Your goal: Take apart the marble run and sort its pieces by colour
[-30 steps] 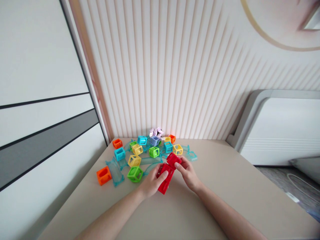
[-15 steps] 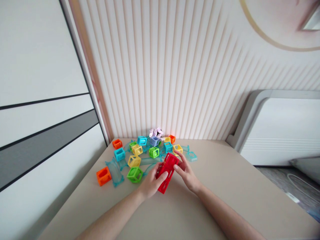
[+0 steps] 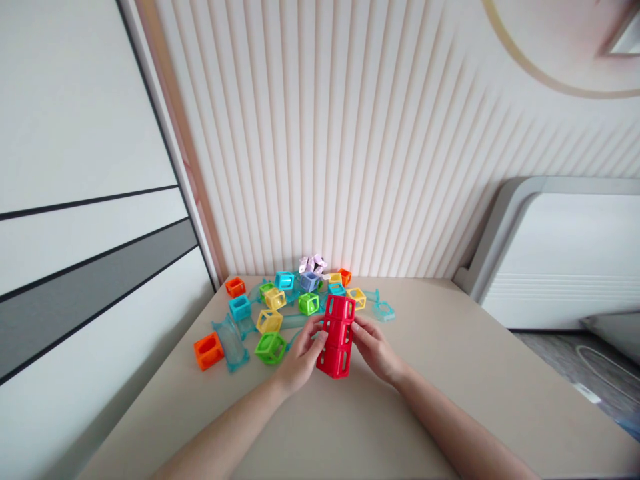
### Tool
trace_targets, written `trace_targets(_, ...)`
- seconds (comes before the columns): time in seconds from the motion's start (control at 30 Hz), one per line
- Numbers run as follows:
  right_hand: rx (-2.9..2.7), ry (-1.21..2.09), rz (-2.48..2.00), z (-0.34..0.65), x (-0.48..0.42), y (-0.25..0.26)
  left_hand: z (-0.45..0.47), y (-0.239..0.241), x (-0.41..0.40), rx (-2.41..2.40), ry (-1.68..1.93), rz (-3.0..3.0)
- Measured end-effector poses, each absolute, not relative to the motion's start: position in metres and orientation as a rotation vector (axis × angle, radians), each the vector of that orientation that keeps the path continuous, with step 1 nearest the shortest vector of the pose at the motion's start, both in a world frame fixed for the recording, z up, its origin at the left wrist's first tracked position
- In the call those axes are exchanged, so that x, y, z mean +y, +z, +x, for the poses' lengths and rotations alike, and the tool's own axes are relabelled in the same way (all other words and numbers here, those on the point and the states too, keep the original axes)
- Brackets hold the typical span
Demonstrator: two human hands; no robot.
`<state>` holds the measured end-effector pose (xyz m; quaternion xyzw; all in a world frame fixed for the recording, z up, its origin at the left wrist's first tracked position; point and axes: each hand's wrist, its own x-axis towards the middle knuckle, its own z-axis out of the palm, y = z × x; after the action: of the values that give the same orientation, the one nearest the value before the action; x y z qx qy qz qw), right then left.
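Three red hollow cube blocks joined end to end form a red block stack [image 3: 338,337], tilted slightly and held over the tabletop. My left hand [image 3: 303,357] grips its left side, thumb on the front and fingers behind. On the right side, my right hand [image 3: 374,348] pinches the middle part of the stack, with some fingertips hidden behind it. Just left of my left hand lies a green cube block [image 3: 271,348]. A yellow cube block [image 3: 269,321] and a lime cube block [image 3: 309,304] lie farther back.
On the beige table [image 3: 415,413], several coloured cubes and clear blue track pieces [image 3: 231,343] spread toward the ribbed wall [image 3: 320,133]. An orange cube [image 3: 209,351] is at the left. A small pinkish object [image 3: 313,264] stands against the wall. A white cabinet [image 3: 90,320] borders the left.
The red block stack has turned from a slant to nearly upright, showing its three segments facing me. My right hand has moved down from its top end to its right side.
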<state>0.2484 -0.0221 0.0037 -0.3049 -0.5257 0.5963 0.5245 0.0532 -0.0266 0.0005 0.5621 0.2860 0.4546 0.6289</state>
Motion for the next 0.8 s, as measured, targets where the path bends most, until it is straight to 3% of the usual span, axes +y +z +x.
trace_targets(0.27, -1.173, 1.652, -0.589, 0.2467, -0.0253, 0.0041, 0.0541, 0.0032, -0.0277, 0.562, 1.045, 1.189)
trace_targets(0.8, -1.242, 1.704, -0.514, 0.2524, -0.0244, 0.0045, 0.0516, -0.0016, -0.0261, 0.519, 1.026, 1.198)
